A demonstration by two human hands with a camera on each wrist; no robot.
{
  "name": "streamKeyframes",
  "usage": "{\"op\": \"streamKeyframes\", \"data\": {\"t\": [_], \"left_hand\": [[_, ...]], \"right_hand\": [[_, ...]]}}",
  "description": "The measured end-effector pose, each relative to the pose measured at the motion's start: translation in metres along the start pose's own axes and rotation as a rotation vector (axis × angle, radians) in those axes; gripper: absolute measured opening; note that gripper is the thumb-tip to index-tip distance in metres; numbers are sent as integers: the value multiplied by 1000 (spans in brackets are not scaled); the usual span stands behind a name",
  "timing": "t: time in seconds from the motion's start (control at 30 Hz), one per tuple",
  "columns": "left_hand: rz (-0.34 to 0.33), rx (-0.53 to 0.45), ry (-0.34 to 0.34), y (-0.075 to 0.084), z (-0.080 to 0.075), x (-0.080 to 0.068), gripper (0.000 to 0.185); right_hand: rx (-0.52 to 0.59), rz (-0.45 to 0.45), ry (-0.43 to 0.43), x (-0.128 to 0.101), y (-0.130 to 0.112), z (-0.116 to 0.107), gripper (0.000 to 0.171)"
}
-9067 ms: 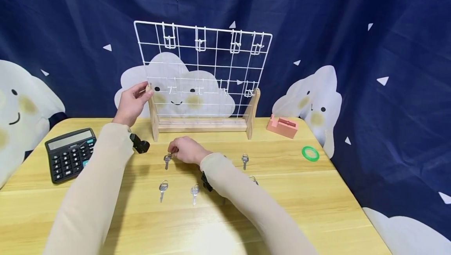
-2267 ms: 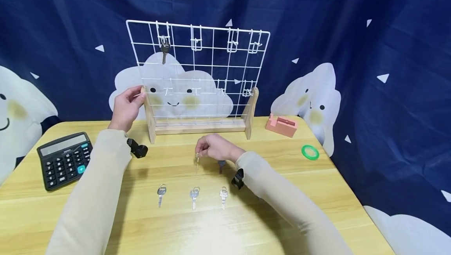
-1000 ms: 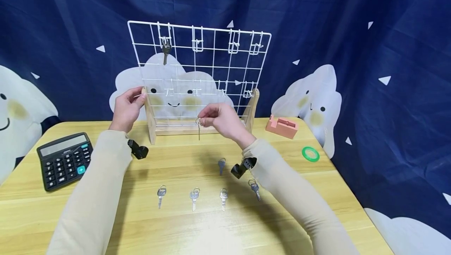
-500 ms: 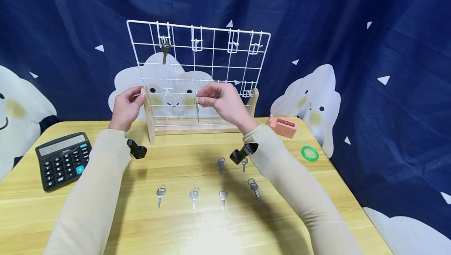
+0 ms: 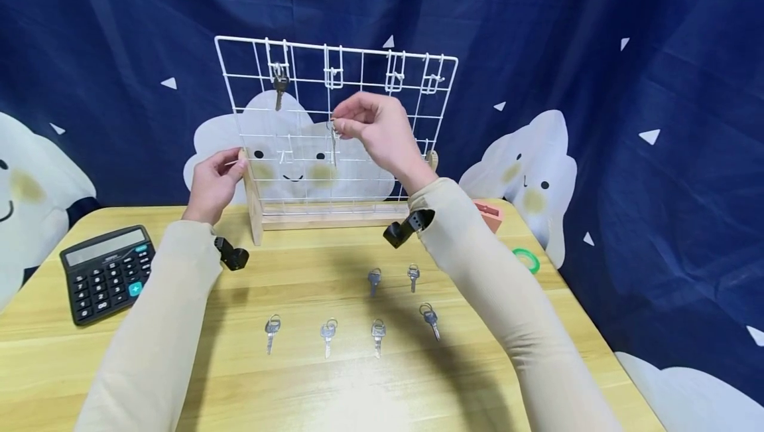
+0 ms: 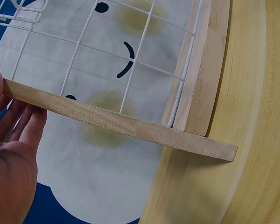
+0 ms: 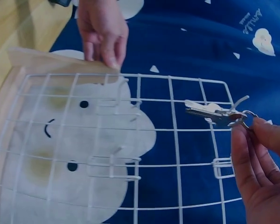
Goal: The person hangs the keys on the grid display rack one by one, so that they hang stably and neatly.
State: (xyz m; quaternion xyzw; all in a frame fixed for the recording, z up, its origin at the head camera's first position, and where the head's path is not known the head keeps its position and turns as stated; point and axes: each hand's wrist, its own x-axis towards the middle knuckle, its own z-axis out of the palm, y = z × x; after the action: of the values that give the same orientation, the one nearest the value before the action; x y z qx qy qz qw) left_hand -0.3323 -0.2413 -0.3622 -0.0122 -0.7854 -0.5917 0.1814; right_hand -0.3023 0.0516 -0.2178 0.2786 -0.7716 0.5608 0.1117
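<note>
At the front of the wire rack (image 5: 334,120), our right hand (image 5: 376,130) pinches a key (image 5: 333,146) by its ring, thumb and forefinger closed on it and the other fingers loosely curled. Half a second ago this hand was lower, level with the rack's bottom row of hooks; now it has risen to just under the second hook of the top row (image 5: 333,73), with the blade hanging straight down. From the right wrist the key (image 7: 214,114) lies close to the grid, its ring (image 7: 246,116) caught between our fingertips (image 7: 266,130), not yet over any hook. We judge that the lift is nearly done and the ring has to go over the hook tip.

Our left hand (image 5: 213,180) grips the wooden post (image 5: 255,200) at the rack's left end, fingers curled on its top edge; from the left wrist the fingers (image 6: 16,135) lie along that post, and the grip matches a second ago.

One key (image 5: 278,87) already hangs from the first top hook. Six keys lie on the table (image 5: 537,326), one fewer than two seconds ago. A calculator (image 5: 104,273) sits at the left, with a green ring (image 5: 526,259) at the right.
</note>
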Motion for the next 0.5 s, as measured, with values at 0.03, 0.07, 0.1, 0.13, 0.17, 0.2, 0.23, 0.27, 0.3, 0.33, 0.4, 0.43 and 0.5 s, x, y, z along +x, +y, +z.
{"op": "streamKeyframes", "data": {"t": [0.03, 0.07, 0.1, 0.13, 0.17, 0.2, 0.23, 0.27, 0.3, 0.33, 0.4, 0.43, 0.5], "left_hand": [[3, 1, 2, 0, 1, 0, 42], [5, 0, 5, 0, 1, 0, 42], [7, -1, 8, 0, 1, 0, 41], [8, -1, 10, 0, 2, 1, 41], [8, -3, 10, 0, 2, 1, 41], [8, -4, 10, 0, 3, 0, 41], [8, -7, 10, 0, 3, 0, 41], [6, -8, 8, 0, 3, 0, 41], [5, -8, 6, 0, 3, 0, 41], [4, -7, 5, 0, 3, 0, 42], [2, -9, 6, 1, 3, -1, 42], [1, -12, 9, 1, 2, -1, 42], [3, -12, 9, 1, 3, -1, 41]], "right_hand": [[3, -1, 12, 2, -2, 0, 5], [8, -2, 24, 5, -5, -1, 5], [14, -9, 34, 8, -7, -1, 6], [22, -9, 46, 10, -9, -2, 6], [27, -12, 59, 13, -11, -2, 6], [34, -15, 74, 16, -12, -3, 6], [45, -19, 89, 19, -14, -4, 6], [58, -26, 103, 22, -15, -5, 6], [65, -36, 117, 24, -16, -5, 6], [74, -41, 128, 27, -17, -6, 6], [90, -47, 142, 31, -19, -7, 6], [93, -47, 147, 33, -21, -7, 6], [86, -46, 162, 36, -22, -8, 6]]}}
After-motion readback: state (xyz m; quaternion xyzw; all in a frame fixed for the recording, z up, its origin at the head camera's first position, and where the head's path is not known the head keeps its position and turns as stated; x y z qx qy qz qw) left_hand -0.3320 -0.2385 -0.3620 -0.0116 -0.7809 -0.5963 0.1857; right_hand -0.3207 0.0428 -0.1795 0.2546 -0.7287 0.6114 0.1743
